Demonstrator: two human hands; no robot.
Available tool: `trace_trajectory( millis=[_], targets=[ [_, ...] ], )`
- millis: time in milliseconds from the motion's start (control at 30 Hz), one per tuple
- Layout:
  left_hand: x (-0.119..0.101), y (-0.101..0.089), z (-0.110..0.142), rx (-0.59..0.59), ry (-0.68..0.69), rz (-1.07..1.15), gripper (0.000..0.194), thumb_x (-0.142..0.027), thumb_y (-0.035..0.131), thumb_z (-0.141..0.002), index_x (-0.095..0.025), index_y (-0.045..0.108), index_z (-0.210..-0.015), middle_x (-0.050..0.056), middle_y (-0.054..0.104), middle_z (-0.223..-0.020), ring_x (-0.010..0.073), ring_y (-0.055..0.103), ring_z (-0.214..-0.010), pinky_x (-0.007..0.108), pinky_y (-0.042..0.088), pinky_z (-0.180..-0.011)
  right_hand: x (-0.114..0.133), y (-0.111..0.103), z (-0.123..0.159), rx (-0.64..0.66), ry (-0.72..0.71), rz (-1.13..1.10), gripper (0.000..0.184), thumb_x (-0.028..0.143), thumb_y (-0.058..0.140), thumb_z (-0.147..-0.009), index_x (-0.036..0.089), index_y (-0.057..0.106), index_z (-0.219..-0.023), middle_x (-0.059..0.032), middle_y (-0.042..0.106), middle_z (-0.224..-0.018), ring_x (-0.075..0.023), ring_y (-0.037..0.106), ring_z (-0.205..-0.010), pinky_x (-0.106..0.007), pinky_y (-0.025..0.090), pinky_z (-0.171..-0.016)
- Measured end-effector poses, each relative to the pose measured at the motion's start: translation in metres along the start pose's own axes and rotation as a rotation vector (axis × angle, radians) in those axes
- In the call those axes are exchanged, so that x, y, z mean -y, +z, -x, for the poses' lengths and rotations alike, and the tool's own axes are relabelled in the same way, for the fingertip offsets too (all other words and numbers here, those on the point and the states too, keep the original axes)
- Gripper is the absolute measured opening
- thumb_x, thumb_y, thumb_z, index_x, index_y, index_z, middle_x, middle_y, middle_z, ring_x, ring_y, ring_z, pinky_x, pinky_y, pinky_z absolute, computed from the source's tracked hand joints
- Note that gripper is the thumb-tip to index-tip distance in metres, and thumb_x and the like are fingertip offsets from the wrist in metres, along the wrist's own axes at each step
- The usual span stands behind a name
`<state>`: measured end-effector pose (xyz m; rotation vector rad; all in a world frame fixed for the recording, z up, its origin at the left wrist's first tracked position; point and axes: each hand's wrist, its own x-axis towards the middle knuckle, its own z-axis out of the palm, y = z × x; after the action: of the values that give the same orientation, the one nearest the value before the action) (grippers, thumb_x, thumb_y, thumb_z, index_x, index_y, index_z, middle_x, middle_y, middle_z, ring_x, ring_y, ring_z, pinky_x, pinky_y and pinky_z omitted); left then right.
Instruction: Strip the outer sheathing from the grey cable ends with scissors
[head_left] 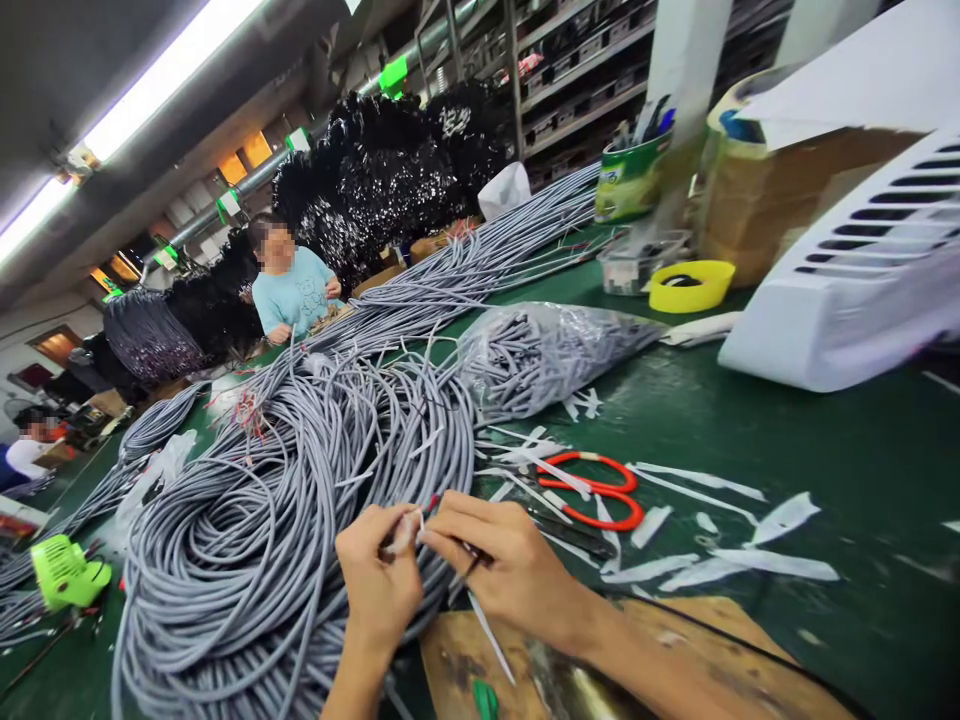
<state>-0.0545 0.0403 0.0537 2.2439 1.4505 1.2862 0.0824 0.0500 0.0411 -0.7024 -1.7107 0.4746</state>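
My left hand (379, 570) is closed, its thumb and fingers pinching a whitish strip (409, 528). Right beside it, my right hand (510, 555) is also closed on the same small work. A tiny red tip shows between the two hands. Something thin and dark sticks out under my right fingers, too small to name. Below them a narrow white strip (491, 638) slants down over a worn wooden board (457, 665). Behind and left of my hands lie large coils of grey cable (247, 540). Red-handled scissors (592, 490) rest just beyond my right hand.
White scraps (787, 520) litter the green table (847, 440). A clear bag of short grey cable pieces (540, 355), yellow tape (690, 287), a green can (630, 180) and a white vented housing (847, 270) stand farther back. A lime-green device (67, 572) sits left. A person (292, 290) works across the table.
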Motion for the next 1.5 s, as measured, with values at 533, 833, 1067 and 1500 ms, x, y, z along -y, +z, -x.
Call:
trace_trajectory(
  millis=[533, 833, 1067, 1500],
  targets=[
    [0.006, -0.022, -0.002, 0.347, -0.267, 0.340, 0.053, -0.055, 0.042, -0.080, -0.014, 0.051, -0.048, -0.004, 0.031, -0.045, 0.0078, 0.025, -0.043, 0.022, 0.022, -0.044, -0.006, -0.019, -0.009, 0.171, -0.012, -0.147, 0.021, 0.029, 0.049, -0.086, 0.016, 0.064, -0.094, -0.0036, 0.062, -0.078, -0.0080, 0.051, -0.056, -0.019, 0.041, -0.054],
    [0.003, -0.015, 0.001, 0.441, -0.073, 0.137, 0.035, -0.027, 0.042, -0.082, -0.015, 0.050, -0.050, -0.003, 0.037, -0.048, 0.0096, 0.034, -0.047, 0.024, 0.023, -0.047, -0.012, -0.008, -0.008, 0.137, 0.340, -0.187, 0.021, 0.017, 0.051, -0.066, 0.015, 0.052, -0.046, 0.0027, 0.045, -0.049, -0.0077, 0.038, -0.046, -0.021, 0.030, -0.045],
    [0.009, -0.023, -0.003, 0.436, -0.084, 0.175, 0.034, -0.031, 0.038, -0.088, -0.013, 0.065, -0.079, 0.002, 0.052, -0.061, 0.0125, 0.044, -0.057, 0.023, 0.034, -0.054, -0.023, 0.011, -0.003, 0.128, 0.529, -0.216, 0.028, 0.021, 0.039, -0.071, 0.019, 0.044, -0.043, 0.0031, 0.044, -0.040, -0.0075, 0.033, -0.036, -0.021, 0.028, -0.039],
    [0.013, -0.021, 0.006, 0.252, -0.136, 0.192, 0.030, -0.030, 0.046, -0.084, -0.013, 0.070, -0.088, 0.002, 0.055, -0.056, 0.0113, 0.047, -0.051, 0.022, 0.036, -0.050, -0.036, 0.012, -0.006, 0.013, 0.541, -0.090, 0.028, 0.024, 0.044, -0.070, 0.019, 0.045, -0.043, 0.0032, 0.045, -0.041, -0.0086, 0.041, -0.040, -0.020, 0.034, -0.042]
  ],
)
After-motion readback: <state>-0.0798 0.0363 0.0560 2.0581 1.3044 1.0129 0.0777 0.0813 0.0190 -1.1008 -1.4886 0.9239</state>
